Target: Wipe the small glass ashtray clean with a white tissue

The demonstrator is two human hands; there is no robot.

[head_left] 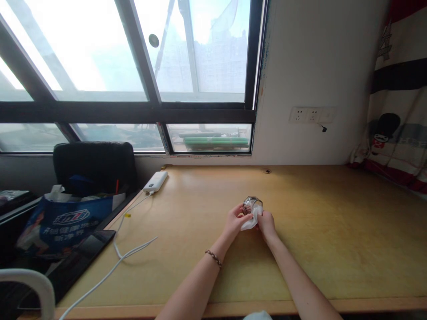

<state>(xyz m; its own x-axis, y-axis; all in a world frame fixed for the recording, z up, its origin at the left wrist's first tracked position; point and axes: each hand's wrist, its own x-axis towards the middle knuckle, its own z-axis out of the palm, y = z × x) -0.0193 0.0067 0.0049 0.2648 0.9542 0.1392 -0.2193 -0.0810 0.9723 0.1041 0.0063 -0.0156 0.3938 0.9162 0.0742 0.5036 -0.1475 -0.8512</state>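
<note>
Above the middle of the wooden table (187, 249), both hands meet around a small clear glass vessel (251, 204) with a dark, shiny rim. My left hand (237, 220) is closed on the vessel's left side, thumb toward me. In my right hand (266, 223) a crumpled white tissue (252, 220) is pinched and pressed against the near side of the glass. The tissue hides part of the vessel, and some of the right fingers are out of sight behind it. A braided bracelet (213, 258) circles the left wrist.
A white power bank (155, 181) lies at the table's far left with a white cable (115, 262) trailing toward me. Left of the table are a black chair (95, 164) and a blue bag (70, 222). A wall with sockets (306, 115) and a curtain (396, 102) bound the far side.
</note>
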